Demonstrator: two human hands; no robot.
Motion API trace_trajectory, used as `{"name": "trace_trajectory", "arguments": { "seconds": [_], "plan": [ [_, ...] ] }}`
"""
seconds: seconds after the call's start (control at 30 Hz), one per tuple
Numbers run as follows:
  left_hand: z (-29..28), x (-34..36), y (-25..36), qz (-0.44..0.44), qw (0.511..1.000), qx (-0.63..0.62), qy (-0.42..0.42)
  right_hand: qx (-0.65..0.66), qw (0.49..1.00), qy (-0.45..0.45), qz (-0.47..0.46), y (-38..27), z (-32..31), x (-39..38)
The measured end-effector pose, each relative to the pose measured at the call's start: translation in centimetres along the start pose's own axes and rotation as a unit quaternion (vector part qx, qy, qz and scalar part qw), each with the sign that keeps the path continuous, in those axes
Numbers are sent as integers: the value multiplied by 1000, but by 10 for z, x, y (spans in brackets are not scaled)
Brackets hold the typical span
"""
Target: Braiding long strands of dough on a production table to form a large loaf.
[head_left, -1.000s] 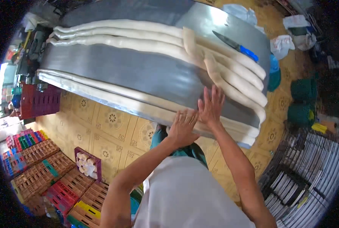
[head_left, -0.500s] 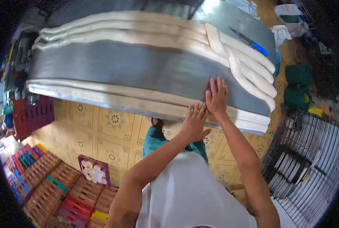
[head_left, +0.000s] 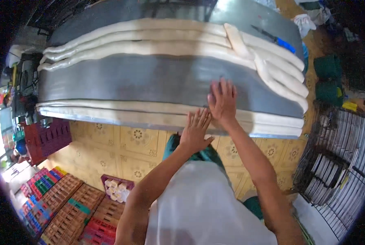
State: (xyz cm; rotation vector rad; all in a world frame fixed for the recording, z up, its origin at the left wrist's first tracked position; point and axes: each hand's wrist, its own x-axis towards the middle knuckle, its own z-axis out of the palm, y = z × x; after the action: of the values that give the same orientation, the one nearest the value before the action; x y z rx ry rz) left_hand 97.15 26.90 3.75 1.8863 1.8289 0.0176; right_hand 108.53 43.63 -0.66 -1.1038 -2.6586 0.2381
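Note:
Two long pale dough ropes (head_left: pixel 150 117) run side by side along the near edge of a grey worktable (head_left: pixel 158 81). My left hand (head_left: pixel 196 131) lies flat on them, its fingers stretched out. Just right of it, my right hand (head_left: pixel 223 101) rests palm down over the ropes, fingers spread and reaching onto the bare tabletop. Neither hand grips anything. Farther back lie three more long dough ropes (head_left: pixel 158 49), roughly parallel. Toward their right end a dough strand (head_left: pixel 237 41) crosses over them diagonally.
A blue-handled knife (head_left: pixel 285 44) lies at the table's far right. Stacked crates (head_left: pixel 64 204) stand at lower left, near a purple crate (head_left: pixel 53 136) and a small tray of pale pieces (head_left: pixel 117 190). Wire racks (head_left: pixel 342 163) are at the right, with green bins (head_left: pixel 327 77) beyond.
Both my hands have slid left along the near dough ropes, still flat. The whole view has shifted slightly; the far ropes and knife stay in place on the table.

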Motion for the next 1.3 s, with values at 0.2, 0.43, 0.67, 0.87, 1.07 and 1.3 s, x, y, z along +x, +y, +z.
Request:
{"name": "trace_trajectory", "arguments": {
  "seconds": [0.2,0.43,0.67,0.87,1.07,1.3],
  "plan": [
    [-5,-13,-19,-53,998,8,41,-60,996,-16,65,-23,9,8],
    [-12,-25,-51,-24,998,-55,18,-44,997,-35,58,-57,27,27],
    [-16,-45,-102,20,993,-66,95,-31,998,9,51,-102,38,45],
    [-23,-64,-151,55,997,24,47,-32,996,-71,32,-134,50,56],
    [-33,-82,-190,100,984,-113,90,-84,992,-27,89,-178,55,66],
    [-42,-101,-220,88,995,-35,37,-58,993,-40,96,-213,62,85]
  ]
}}
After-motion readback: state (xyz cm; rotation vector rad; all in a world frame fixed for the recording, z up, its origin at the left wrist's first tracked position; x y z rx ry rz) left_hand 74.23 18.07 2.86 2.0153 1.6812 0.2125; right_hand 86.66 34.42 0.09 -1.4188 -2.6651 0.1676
